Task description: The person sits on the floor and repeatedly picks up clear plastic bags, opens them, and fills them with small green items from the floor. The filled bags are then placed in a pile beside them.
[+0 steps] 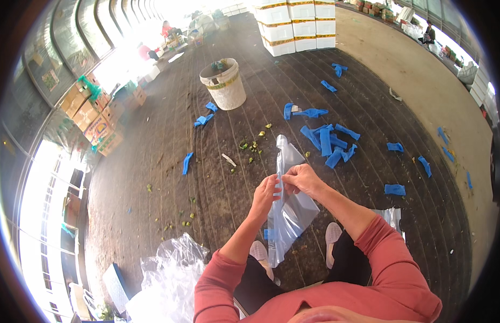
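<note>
A long, flattened clear plastic bag [294, 218] hangs between my knees, its far end pointing away from me. With thumb and fingers, my right hand [304, 179] pinches the bag near its upper middle. My left hand [265, 194] grips the folded left edge just beside it, fingers around the film. The two hands almost meet; the right fingertips are partly hidden behind the plastic. Under the bag's lower left edge, a bit of blue strip [267, 234] shows on the dark ground sheet [217, 194].
Several blue strips [325, 142] lie scattered ahead and to the right. A white bucket [227, 91] stands farther off, near stacked white foam boxes [296, 26]. Crumpled clear plastic [173, 266] sits at my left. Cardboard boxes [98, 121] line the left wall; people sit far away.
</note>
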Demonstrator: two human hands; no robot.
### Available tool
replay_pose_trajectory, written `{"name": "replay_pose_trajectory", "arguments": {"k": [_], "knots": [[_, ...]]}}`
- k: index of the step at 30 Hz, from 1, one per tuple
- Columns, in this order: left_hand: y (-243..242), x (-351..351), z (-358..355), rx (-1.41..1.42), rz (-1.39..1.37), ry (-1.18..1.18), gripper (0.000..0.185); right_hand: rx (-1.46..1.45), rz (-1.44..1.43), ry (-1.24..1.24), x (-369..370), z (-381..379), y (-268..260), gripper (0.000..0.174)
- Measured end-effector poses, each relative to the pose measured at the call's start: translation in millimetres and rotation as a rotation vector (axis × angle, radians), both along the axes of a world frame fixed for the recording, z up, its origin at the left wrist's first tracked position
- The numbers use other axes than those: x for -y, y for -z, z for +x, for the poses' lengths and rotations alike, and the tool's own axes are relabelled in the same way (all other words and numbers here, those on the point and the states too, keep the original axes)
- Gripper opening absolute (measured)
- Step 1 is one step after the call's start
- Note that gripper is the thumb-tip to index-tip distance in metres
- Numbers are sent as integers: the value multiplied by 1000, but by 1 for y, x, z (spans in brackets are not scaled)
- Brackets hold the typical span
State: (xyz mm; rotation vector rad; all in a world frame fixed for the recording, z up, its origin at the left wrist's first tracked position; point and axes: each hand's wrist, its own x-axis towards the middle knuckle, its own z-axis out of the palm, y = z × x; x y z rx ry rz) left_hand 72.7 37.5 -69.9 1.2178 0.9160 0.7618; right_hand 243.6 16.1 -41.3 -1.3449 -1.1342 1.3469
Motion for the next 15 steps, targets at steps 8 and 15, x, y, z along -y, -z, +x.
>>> {"name": "replay_pose_trajectory", "arguments": {"k": [8, 15], "knots": [[1, 4, 5, 118, -26, 71, 52, -24, -52, -60, 1, -1, 0, 27], [-1, 2, 4, 146, -9, 39, 56, -86, -58, -193, 2, 4, 1, 17]]}}
